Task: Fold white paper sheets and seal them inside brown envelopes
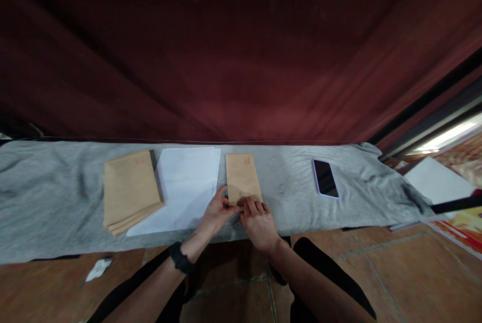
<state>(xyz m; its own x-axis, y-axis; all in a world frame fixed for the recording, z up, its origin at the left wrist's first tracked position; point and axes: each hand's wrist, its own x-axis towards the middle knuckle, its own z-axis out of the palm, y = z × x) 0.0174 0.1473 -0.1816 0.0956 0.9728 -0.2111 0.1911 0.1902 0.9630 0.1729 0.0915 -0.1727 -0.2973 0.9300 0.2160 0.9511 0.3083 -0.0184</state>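
A brown paper envelope (243, 177) with a small reddish print lies flat on the grey cloth before me. My left hand (219, 208) grips its lower left corner, thumb and fingers pinched at the near edge. Across the near right end, my right hand (259, 220) presses with curled fingers on the envelope. Both hands meet at that near edge, where the fingers partly hide the paper. To the left are white paper sheets (188, 182), and beyond them a stack of brown envelopes (130, 187), which overlaps the sheets' left side.
A phone (326, 178) in a light purple case lies on the grey cloth (286, 162) to the right. A dark red curtain (241, 62) hangs behind. White paper (437, 180) and a colourful printed item (461, 225) are at far right. A crumpled tissue (98, 268) is on the tiled floor.
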